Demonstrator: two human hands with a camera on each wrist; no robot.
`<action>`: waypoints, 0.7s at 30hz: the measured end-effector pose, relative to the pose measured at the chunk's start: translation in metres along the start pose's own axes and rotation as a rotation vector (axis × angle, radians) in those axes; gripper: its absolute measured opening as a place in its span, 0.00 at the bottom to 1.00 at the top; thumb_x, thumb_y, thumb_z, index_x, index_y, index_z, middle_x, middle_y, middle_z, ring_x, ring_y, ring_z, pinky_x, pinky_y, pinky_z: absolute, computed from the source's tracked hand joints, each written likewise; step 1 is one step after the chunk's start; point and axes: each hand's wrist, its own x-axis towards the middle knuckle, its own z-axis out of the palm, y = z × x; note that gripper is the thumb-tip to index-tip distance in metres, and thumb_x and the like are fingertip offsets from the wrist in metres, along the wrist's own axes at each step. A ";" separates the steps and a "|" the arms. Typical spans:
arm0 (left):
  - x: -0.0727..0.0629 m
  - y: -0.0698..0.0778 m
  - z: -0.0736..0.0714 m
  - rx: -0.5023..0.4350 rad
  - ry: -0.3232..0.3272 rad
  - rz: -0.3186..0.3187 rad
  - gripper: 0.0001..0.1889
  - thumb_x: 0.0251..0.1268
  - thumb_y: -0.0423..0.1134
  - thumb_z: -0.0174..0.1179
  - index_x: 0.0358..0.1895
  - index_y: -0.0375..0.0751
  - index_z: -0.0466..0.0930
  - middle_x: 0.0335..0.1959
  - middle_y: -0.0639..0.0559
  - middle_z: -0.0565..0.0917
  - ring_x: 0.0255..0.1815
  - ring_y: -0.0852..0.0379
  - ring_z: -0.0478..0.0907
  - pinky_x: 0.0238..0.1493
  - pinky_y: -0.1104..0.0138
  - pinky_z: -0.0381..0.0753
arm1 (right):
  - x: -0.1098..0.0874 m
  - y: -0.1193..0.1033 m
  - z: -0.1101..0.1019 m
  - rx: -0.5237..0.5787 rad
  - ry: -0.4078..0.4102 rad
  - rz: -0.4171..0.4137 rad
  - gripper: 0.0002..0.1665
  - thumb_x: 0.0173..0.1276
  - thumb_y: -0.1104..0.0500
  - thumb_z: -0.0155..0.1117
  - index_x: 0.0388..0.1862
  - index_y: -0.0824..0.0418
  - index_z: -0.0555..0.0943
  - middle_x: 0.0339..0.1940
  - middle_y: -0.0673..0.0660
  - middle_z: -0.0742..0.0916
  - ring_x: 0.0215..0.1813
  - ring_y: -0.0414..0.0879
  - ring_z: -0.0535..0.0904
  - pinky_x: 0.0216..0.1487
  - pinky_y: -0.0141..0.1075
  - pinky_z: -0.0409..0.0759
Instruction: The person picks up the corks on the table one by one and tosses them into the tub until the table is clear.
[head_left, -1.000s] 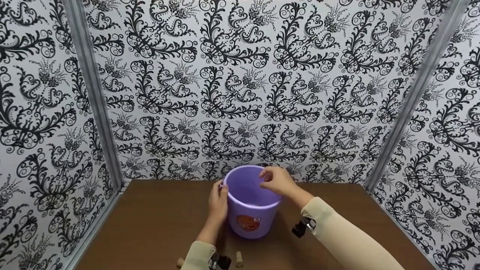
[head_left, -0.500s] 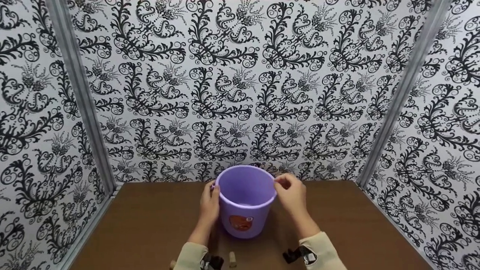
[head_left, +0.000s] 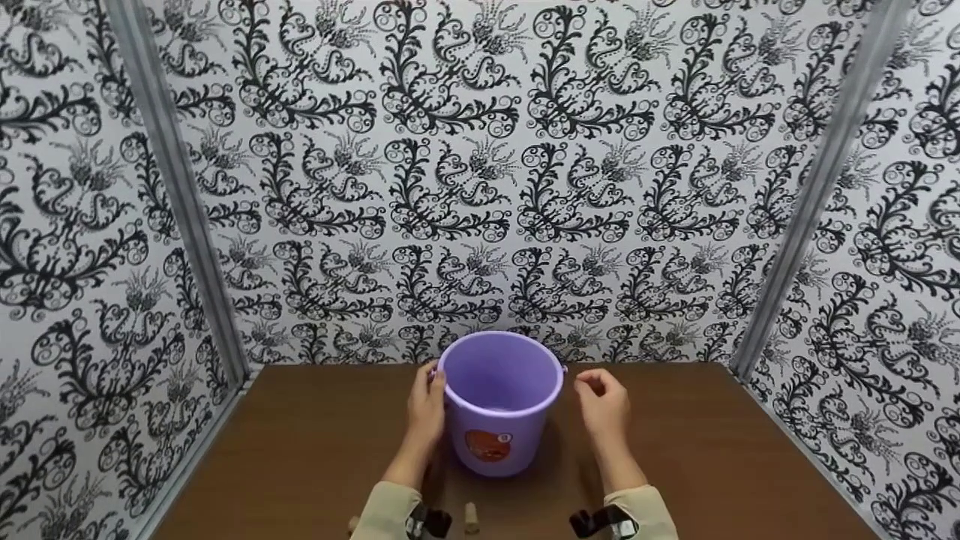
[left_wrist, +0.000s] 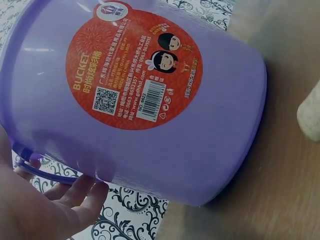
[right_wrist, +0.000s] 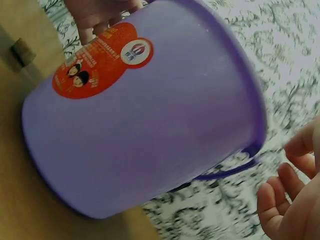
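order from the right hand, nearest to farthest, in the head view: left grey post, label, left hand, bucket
1. Bucket: just left of the right hand, not touching
2. Label: on the bucket's front
3. Left hand: at the bucket's left side
4. Left grey post: back left corner

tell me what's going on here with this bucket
Someone is at a table with a purple bucket standing upright on it. Their left hand holds the bucket's left side near the rim. Their right hand is off the bucket, just to its right, fingers loosely curled and nothing visible in them. The handle hangs down, and what looks like a cork is on the table in front.
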 end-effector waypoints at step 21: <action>0.002 0.004 -0.001 0.023 -0.028 -0.023 0.20 0.85 0.42 0.50 0.69 0.36 0.76 0.60 0.30 0.83 0.46 0.54 0.80 0.48 0.60 0.82 | 0.013 0.014 0.025 0.284 -0.191 0.037 0.26 0.86 0.60 0.49 0.75 0.71 0.72 0.76 0.73 0.75 0.74 0.67 0.75 0.71 0.55 0.81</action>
